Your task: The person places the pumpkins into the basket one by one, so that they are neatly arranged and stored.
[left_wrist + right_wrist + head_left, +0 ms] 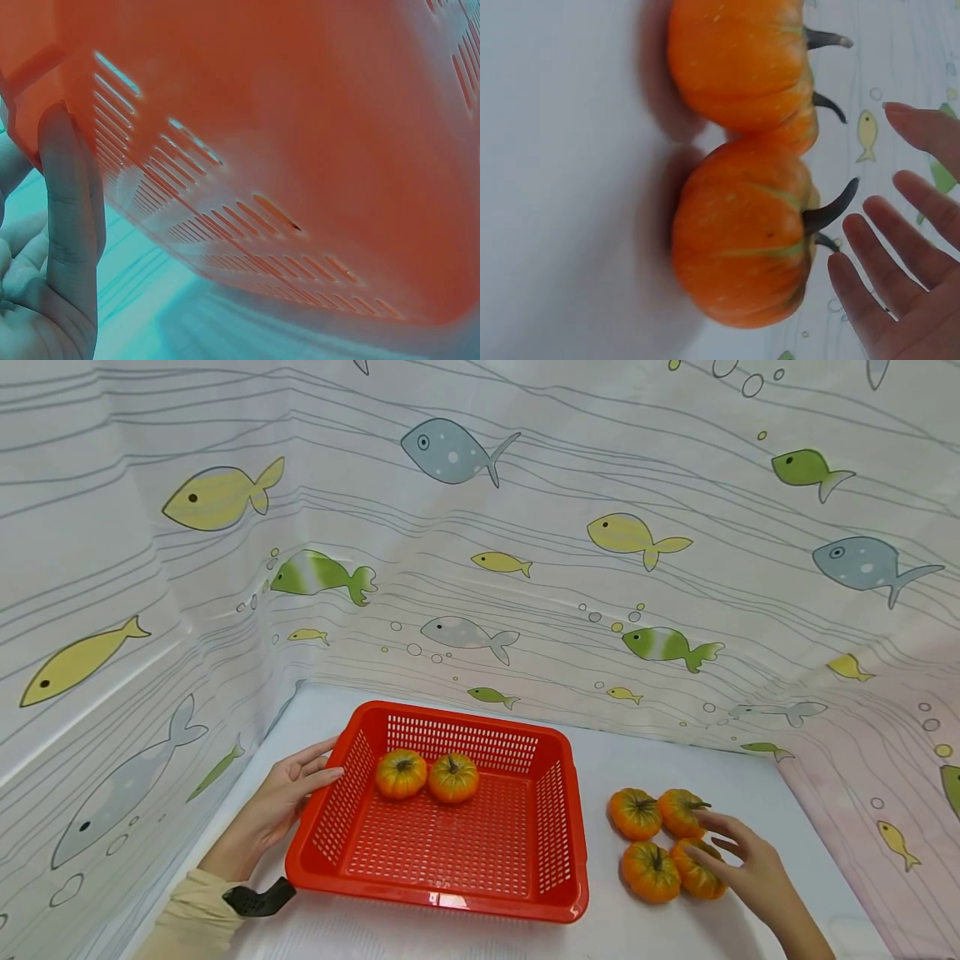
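My left hand (273, 797) grips the left rim of a red plastic basket (450, 906), thumb over the edge and fingers outside. The left wrist view shows the basket's slotted wall (315, 150) beside that hand (71, 217). Two small orange pumpkins (401, 774) sit side by side inside, near the back wall. On the table to the right, several more pumpkins (651, 871) stand clustered. Over the right side of this cluster hovers my right hand (742, 864), fingers spread. In the right wrist view its fingertips are close to a pumpkin (742, 240) and its dark stem, apparently holding nothing.
A white table (600, 935) bears everything. Fish-printed white sheeting (540, 602) rises behind it and along both sides. A dark curved piece (260, 898) sits at my left wrist, close to the basket's front left corner.
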### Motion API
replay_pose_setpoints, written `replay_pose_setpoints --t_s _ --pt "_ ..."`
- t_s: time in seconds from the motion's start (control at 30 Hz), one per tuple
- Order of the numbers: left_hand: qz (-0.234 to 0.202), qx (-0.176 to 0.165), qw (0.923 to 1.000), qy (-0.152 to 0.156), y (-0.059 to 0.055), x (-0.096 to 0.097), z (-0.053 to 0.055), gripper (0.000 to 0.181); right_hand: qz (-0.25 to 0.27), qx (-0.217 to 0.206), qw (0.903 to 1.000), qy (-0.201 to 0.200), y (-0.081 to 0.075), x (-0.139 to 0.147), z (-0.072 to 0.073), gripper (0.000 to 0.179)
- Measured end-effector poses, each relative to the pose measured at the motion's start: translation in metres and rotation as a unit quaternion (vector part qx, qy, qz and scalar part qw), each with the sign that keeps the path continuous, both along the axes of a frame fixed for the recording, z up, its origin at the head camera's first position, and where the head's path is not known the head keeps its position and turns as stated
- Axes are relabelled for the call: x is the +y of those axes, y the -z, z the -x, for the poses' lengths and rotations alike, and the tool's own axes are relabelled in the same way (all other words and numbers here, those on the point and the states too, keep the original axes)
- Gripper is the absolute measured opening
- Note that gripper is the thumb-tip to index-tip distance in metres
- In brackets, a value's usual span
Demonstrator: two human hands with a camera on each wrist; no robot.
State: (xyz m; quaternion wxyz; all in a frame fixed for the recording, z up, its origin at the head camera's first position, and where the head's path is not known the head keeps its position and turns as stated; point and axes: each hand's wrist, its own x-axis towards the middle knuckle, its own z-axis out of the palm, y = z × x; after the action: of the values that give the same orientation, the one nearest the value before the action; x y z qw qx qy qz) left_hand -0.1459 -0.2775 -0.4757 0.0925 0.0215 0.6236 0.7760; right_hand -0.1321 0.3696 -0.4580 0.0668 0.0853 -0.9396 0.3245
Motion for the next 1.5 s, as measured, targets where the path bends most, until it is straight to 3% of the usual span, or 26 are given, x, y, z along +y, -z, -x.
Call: replay_pose_setpoints --t_s 0.27,0.47,1.13,1.5 --pt "-0.002 0.003 1.0 0.003 0.001 0.0 0.0 0.066 -0.014 -0.059 0.9974 0.039 0.011 0.01 -0.003 0.061" --pt "-0.001 -0.002 1.0 0.002 0.001 0.0 0.0 0.068 -0.032 -0.091 0.9944 0.044 0.017 0.016 -0.005 0.065" --pt "0.001 -0.001 1.0 0.0 0.001 0.0 0.0 0.068 -0.043 -0.161 0.9847 0.05 0.027 0.029 -0.006 0.077" --pt "0.002 0.003 1.0 0.0 0.001 0.0 -0.001 0.067 -0.048 -0.174 0.9818 0.06 0.026 0.028 -0.006 0.081"
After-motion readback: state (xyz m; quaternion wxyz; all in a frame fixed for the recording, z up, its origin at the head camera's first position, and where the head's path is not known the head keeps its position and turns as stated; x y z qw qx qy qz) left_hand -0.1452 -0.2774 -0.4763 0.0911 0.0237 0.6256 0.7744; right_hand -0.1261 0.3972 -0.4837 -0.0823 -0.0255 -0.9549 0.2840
